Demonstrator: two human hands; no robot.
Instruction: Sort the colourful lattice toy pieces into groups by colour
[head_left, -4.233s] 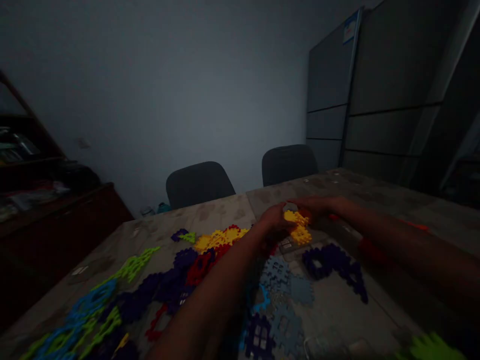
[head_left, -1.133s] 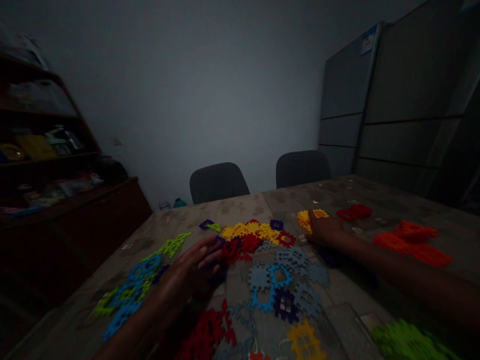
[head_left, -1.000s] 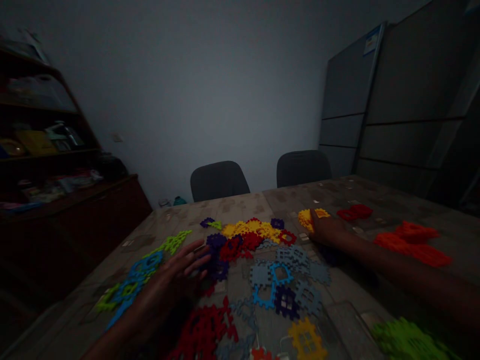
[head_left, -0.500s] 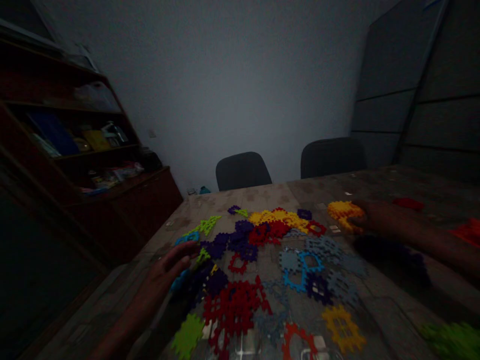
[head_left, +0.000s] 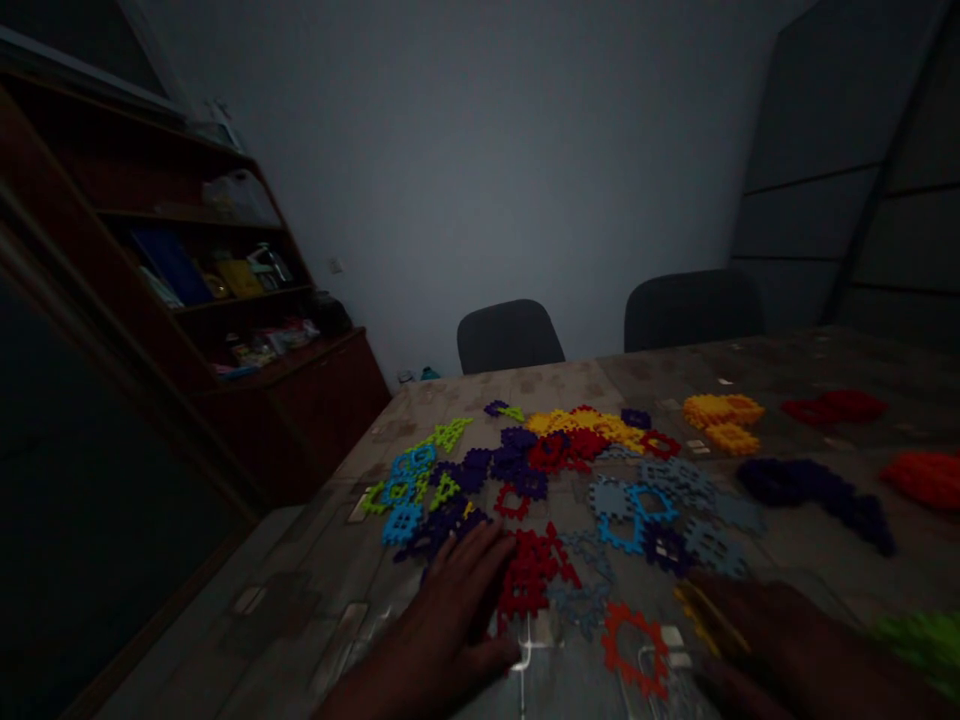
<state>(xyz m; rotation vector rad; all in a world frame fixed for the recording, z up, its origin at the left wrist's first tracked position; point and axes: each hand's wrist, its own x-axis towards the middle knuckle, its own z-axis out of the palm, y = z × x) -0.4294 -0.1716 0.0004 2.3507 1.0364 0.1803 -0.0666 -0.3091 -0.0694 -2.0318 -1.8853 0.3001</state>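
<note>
Many flat, toothed plastic puzzle pieces in several colours lie spread over the patterned table [head_left: 300,590]. My left hand [head_left: 457,605] rests flat on the table with fingers stretched out, its fingertips touching a cluster of red pieces [head_left: 534,572]. My right hand [head_left: 757,635] lies low at the near right, over a yellow piece [head_left: 701,612] whose edge shows beside it; its fingers are too dark to read. An orange-red ring piece [head_left: 634,650] lies between the two hands. Grey and blue pieces [head_left: 637,500] sit just beyond.
Sorted piles sit at the far right: a yellow stack [head_left: 724,420], red pieces [head_left: 832,405], orange pieces [head_left: 926,475], a purple pile [head_left: 817,490], green pieces [head_left: 922,640]. Two dark chairs [head_left: 510,335] stand behind the table. A wooden shelf cabinet [head_left: 225,290] fills the left.
My right hand has left the yellow stack and drawn back to the near edge over a yellow piece. My left hand has shifted right to the red cluster. The view swung left.
</note>
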